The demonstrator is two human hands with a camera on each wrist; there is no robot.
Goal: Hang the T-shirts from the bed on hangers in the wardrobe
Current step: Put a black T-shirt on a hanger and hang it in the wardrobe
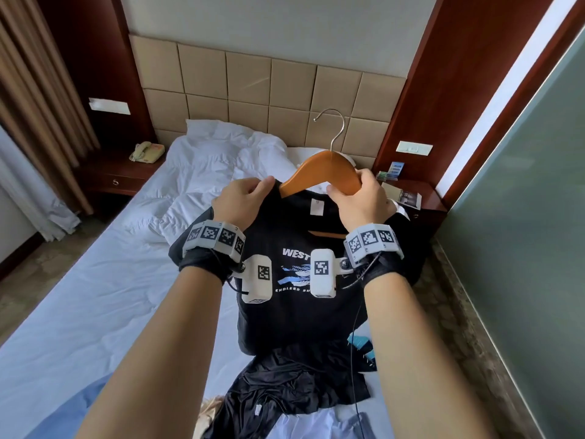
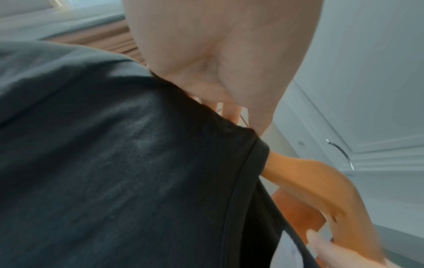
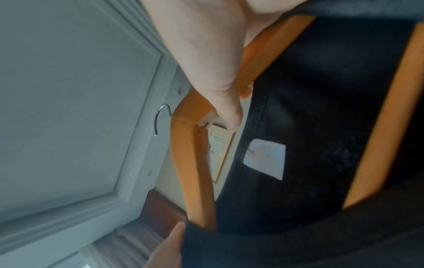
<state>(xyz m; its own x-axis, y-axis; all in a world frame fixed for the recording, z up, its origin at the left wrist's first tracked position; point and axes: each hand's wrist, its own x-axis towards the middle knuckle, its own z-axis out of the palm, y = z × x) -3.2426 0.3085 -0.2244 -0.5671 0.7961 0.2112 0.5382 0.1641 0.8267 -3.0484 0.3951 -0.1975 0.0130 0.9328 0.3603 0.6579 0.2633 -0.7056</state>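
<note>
I hold a black T-shirt with a white and blue chest print up over the bed. A wooden hanger with a metal hook sits partly inside its neck opening. My left hand pinches the collar at the shirt's left shoulder. My right hand grips the hanger's right arm by the collar. The hanger's left arm runs under the fabric, and its lower bar shows inside the shirt.
More dark clothes lie heaped on the bed's white sheet below the shirt. A crumpled duvet is near the padded headboard. Bedside tables stand on both sides, with a phone on the left one. A glass wall is on the right.
</note>
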